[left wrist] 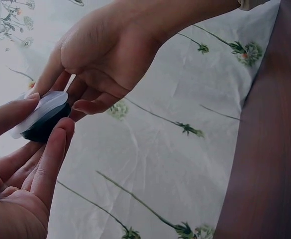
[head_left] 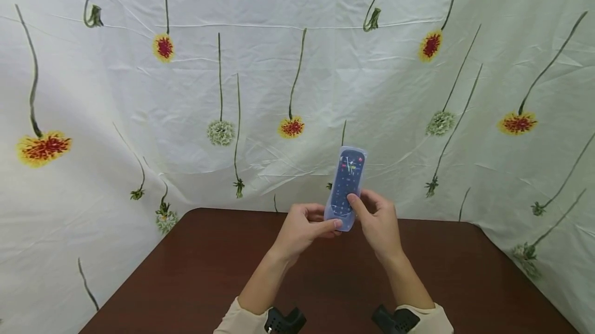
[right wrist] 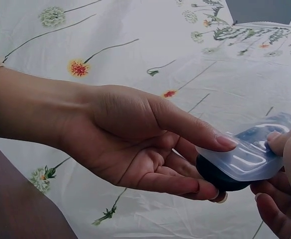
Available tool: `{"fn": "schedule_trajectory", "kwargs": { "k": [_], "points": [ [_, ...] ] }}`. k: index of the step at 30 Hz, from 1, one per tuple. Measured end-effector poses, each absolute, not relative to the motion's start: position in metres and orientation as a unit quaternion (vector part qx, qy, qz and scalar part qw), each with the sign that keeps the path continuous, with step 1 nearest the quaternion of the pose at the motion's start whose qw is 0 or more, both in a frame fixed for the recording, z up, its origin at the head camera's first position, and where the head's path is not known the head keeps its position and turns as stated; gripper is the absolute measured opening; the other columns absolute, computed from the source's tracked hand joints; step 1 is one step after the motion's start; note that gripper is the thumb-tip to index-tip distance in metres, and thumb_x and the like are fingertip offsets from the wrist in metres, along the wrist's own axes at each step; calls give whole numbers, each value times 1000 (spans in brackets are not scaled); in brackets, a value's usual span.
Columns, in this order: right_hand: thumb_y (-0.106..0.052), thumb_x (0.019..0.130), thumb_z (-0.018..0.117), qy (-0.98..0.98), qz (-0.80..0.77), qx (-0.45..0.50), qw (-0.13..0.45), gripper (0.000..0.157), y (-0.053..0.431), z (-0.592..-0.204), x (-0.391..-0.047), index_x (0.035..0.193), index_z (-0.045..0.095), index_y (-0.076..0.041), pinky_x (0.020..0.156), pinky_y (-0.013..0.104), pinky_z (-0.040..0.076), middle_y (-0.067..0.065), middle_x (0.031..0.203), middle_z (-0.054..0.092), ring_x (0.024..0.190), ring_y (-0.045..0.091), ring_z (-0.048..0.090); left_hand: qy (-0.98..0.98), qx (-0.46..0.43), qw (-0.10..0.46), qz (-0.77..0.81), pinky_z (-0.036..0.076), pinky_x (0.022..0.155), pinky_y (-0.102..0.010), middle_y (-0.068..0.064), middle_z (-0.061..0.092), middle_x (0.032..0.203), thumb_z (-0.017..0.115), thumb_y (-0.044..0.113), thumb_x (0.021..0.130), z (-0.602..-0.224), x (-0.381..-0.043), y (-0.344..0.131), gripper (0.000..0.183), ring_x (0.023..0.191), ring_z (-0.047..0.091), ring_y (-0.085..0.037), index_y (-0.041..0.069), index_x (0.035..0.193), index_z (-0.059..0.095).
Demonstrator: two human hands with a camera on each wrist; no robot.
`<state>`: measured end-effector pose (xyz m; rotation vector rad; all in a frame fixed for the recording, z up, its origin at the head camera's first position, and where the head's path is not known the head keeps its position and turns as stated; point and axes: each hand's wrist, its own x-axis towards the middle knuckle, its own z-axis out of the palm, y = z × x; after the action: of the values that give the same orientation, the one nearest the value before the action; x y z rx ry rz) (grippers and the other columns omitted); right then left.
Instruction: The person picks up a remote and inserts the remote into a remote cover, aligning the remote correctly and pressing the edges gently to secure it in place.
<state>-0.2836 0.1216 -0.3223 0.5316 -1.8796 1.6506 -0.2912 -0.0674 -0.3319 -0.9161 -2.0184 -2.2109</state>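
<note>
1. forearms (head_left: 260, 282) are stretched forward.
2. by left hand (head_left: 299, 228) and right hand (head_left: 378, 220), the remote (head_left: 346, 179) is pinched low and held aloft.
3. over its face, a milky cover (right wrist: 235, 163) is seemingly being worked; even pressure seems called for next.

A: ok so can any text be made out here? brand, numbers, whatever?

B: nope, nothing legible. Tiny key marks (head_left: 348, 179) can be seen on the remote (head_left: 345, 189) held between the left hand (head_left: 304, 228) and the right hand (head_left: 378, 220), but they can't be read at that size, and some are washed out by glare on the see-through cover (head_left: 347, 222).

A: and in the wrist views?

B: same deal tbh. The remote is seen end-on between the fingers, its face blurred by the cover, so not one character can be picked out.
</note>
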Motion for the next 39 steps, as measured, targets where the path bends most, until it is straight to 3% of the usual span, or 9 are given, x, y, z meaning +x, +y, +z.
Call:
{"fn": "schedule_trajectory", "kwargs": {
  "k": [30,39],
  "points": [
    [-13,101,70,-716,624,196,244,25,122,-324,-286,116,73,7,69,27,56,16,101,74,85,18,66,-636,-311,-9,-706,60,84,-40,-22,75,102,79,-3,88,-331,-292,-71,34,92,75,-28,-16,117,68],
    [-12,100,70,-721,620,190,246,23,125,-323,-288,111,73,8,65,27,57,15,91,72,77,17,66,-626,-321,-18,-711,60,81,-41,-23,74,101,77,-4,90,-329,-292,-71,32,89,75,-23,-18,116,67]
  ]
}}
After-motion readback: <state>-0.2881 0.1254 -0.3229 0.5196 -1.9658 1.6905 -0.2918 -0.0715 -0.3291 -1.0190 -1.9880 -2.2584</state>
